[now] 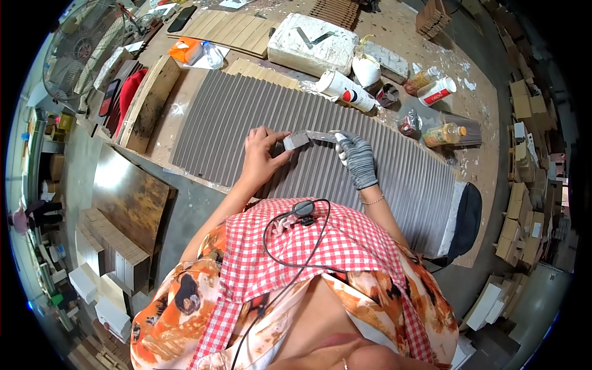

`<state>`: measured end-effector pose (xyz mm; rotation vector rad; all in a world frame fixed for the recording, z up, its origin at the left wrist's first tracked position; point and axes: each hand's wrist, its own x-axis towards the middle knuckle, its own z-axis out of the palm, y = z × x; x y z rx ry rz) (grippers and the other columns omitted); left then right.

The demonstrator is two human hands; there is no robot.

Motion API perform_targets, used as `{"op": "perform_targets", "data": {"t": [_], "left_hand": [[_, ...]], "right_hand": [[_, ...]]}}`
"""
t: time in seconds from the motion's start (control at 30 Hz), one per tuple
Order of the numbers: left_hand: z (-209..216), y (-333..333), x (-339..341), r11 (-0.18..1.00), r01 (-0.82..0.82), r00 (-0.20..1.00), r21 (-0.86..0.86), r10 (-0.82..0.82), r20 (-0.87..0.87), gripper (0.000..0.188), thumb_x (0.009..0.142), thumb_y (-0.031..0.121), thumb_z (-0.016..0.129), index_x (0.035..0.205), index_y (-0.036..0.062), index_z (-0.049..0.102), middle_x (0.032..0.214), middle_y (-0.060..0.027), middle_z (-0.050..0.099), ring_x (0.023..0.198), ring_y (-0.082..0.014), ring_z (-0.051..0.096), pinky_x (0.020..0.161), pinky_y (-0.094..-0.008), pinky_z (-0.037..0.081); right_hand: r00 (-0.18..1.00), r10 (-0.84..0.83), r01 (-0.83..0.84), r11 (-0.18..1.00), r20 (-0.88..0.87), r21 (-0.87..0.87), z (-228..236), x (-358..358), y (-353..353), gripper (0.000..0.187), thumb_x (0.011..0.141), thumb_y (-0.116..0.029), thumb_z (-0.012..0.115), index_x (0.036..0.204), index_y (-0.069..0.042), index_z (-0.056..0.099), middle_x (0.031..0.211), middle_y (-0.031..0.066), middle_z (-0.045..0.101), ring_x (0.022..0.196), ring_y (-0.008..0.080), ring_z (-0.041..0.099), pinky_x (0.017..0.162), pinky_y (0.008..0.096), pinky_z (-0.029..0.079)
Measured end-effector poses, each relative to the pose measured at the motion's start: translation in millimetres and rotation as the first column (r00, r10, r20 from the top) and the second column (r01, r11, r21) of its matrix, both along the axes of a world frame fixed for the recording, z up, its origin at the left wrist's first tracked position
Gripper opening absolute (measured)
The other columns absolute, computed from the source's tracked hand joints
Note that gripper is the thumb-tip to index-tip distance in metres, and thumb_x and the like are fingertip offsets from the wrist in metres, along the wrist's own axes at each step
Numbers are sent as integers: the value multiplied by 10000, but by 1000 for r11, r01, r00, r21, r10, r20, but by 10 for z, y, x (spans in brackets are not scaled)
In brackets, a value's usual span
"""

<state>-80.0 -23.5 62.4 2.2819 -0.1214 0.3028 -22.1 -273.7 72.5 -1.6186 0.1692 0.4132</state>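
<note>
My right hand (356, 159), in a grey knitted glove with pale fingertips, grips one end of a thin, flat metal tool that looks like a putty knife (320, 136). Its wide end (296, 140) is grey and points left. Bare, my left hand (265, 153) has thumb and forefinger at the edges of that wide end. Both hands are over a broad layer of long grey-brown ribbed strips (228, 117), laid side by side across the table. Whatever the gloved fingers wrap round is hidden.
Beyond the strips stand a white block (312, 44), a fallen paper cup (346, 90), a white bag (366, 71) and a drink bottle (444, 134). A wooden beam (150, 102) edges the left side. A dark cloth (465, 222) lies at the right end. A fan (83, 49) stands far left.
</note>
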Motion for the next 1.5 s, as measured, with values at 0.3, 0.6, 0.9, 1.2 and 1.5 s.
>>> {"op": "perform_targets", "data": {"t": [0.3,0.6,0.9,1.2,1.5], "left_hand": [[26,-2,6,1000,2,1000,3,-2,0,435,749,185,815,1177,138,751,938,-43,557,989,-258,495,909,-393,362],[20,4,6,1000,-7,1000,-9,7,-14,430,750,187,810,1174,139,752,940,-45,555,995,-260,492,927,-396,358],[1,13,13,1000,-3,1000,-15,3,-16,437,751,189,816,1178,129,748,941,-41,555,988,-253,488,926,-394,355],[-13,17,15,1000,5,1000,-18,-5,8,428,753,188,818,1171,129,751,940,-38,563,985,-250,488,920,-390,352],[-42,22,18,1000,0,1000,-3,1,28,433,742,191,819,1167,134,756,928,-36,558,971,-248,489,904,-393,363]], "right_hand": [[998,-13,15,999,66,-31,-97,124,139,214,1018,-197,618,1108,-58,753,722,-31,623,590,37,492,540,216,427],[999,-22,24,998,30,-60,-66,83,122,207,1019,-190,612,1106,-63,750,724,-23,622,565,34,476,518,199,403],[999,-20,18,998,-29,-57,-1,30,41,215,1023,-175,596,1123,-66,752,722,-42,620,566,24,487,507,196,409],[988,48,-29,992,148,-125,-22,-41,80,225,1027,-170,598,1182,-85,736,757,-42,605,600,14,458,526,193,399],[983,68,-45,990,173,-137,107,-106,135,211,1022,-178,615,1144,-68,747,743,-18,610,637,46,499,573,227,437]]}}
